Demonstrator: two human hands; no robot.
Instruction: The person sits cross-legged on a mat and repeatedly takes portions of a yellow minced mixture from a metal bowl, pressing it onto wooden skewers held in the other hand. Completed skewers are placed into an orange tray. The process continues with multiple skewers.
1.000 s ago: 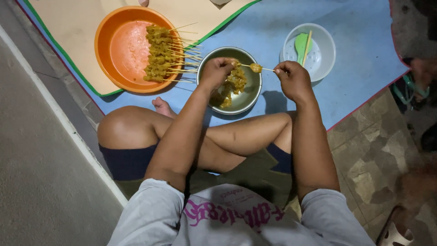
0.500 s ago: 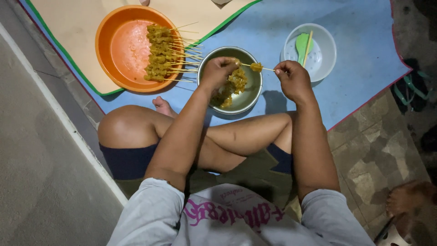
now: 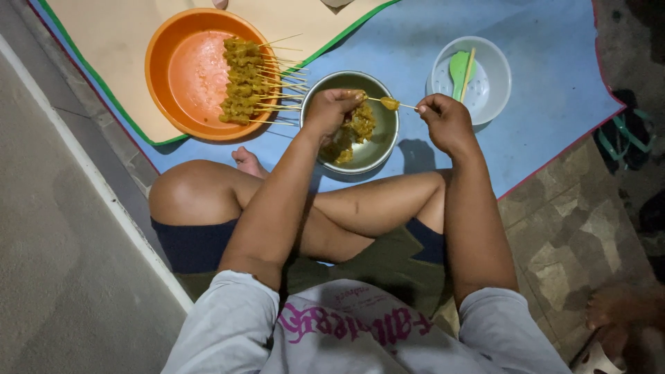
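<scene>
Left hand (image 3: 331,109) is closed on meat over the metal bowl (image 3: 385,142), so drips fall inside. Right hand (image 3: 443,119), beside the bowl, pinches a skewer (image 3: 396,104) level. Left of the bowl, orange basin (image 3: 181,76) keeps finished skewers (image 3: 244,82).

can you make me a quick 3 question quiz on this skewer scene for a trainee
1. True or false: the right hand holds a thin wooden skewer with a piece of meat on it.
2. Where do the finished skewers lie? A) in the orange basin B) in the white bowl C) on the tiled floor
3. Fill in: the left hand is over the ____ bowl of marinated meat.

Key
1. True.
2. A; they lie in a row with the stick ends pointing towards the metal bowl.
3. Metal; the fingers are at the yellow-brown meat pieces inside.
</scene>
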